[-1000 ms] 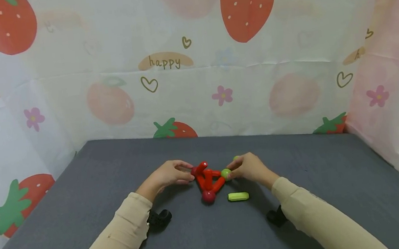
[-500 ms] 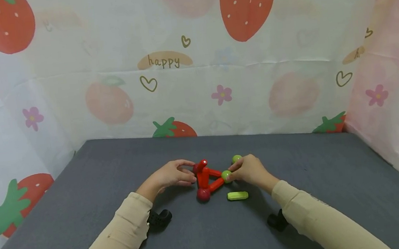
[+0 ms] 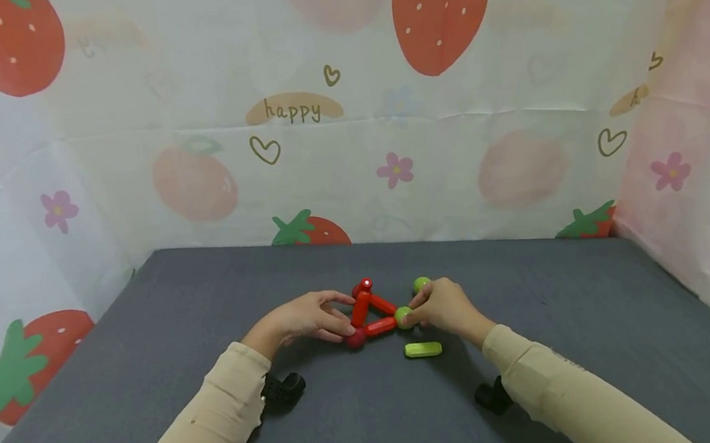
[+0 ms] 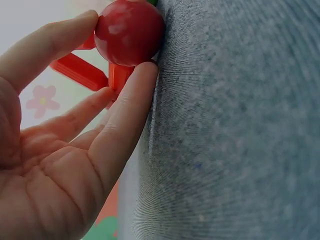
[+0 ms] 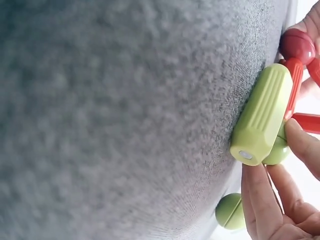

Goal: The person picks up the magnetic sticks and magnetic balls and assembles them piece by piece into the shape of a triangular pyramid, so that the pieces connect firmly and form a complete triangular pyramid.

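A triangle of red magnetic sticks joins two red balls and a green ball on the dark table. At its near left corner, my left hand holds a red ball between thumb and a finger. Another finger reaches along a red stick. My right hand pinches the green ball at the right corner. One more red stick rises at the far corner, its end free, partly covering the far red ball.
A loose light green stick lies on the table in front of the triangle. Just beyond my right hand sits a second green ball. The grey table ends at a strawberry-printed curtain.
Around the green ball, the triangle has turned clockwise seen from above. Its near red ball moved left and away. My left fingers now reach that ball; my right hand stayed nearly still.
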Available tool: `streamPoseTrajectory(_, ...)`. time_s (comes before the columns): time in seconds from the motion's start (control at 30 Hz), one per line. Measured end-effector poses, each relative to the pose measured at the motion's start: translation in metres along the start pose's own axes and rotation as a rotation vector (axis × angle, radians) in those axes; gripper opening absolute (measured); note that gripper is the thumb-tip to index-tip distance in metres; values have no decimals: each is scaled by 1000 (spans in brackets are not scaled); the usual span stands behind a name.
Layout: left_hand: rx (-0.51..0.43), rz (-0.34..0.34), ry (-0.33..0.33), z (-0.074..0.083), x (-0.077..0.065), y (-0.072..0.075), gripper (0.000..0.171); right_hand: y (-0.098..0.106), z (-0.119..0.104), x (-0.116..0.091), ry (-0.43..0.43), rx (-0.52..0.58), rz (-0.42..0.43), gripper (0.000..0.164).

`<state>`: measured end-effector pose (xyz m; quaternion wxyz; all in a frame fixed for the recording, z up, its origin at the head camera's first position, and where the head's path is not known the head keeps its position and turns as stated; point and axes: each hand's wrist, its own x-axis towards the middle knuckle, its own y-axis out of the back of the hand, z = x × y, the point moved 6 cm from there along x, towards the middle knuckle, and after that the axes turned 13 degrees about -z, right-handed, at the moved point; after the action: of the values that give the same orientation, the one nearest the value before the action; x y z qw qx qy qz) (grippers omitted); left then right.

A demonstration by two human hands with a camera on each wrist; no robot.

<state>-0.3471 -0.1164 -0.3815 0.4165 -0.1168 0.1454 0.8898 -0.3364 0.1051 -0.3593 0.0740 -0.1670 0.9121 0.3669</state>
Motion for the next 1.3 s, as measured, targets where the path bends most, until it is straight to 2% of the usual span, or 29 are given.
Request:
streamPoseTrajectory(0.2,5,15,8,-1,0,0,65,1,4,-4,-11,46,-98,24)
streamPoseTrajectory(0.4,7,20,8,-2,2,0,63,6,16,-14,-42,46,-242,21)
streamPoseTrajectory(0.6,11,30,15,-2,2,2,61,3,17,-19,34,-34,-354,26)
streamPoseTrajectory(0.73,16,31,17,-2,2,2,62,-1,15,-19,87,-67,-376,26)
streamPoseTrajectory(1.03,14,53,21,-3,2,2,59,-7,13,-18,126,-69,-406,26)
streamPoseTrajectory(1.17,9,68,23,-4,2,5,56,-4,7,-19,160,0,-372,27)
streamPoseTrajectory(1.3,14,68,25,-5,2,5,55,3,2,-18,186,134,-304,29)
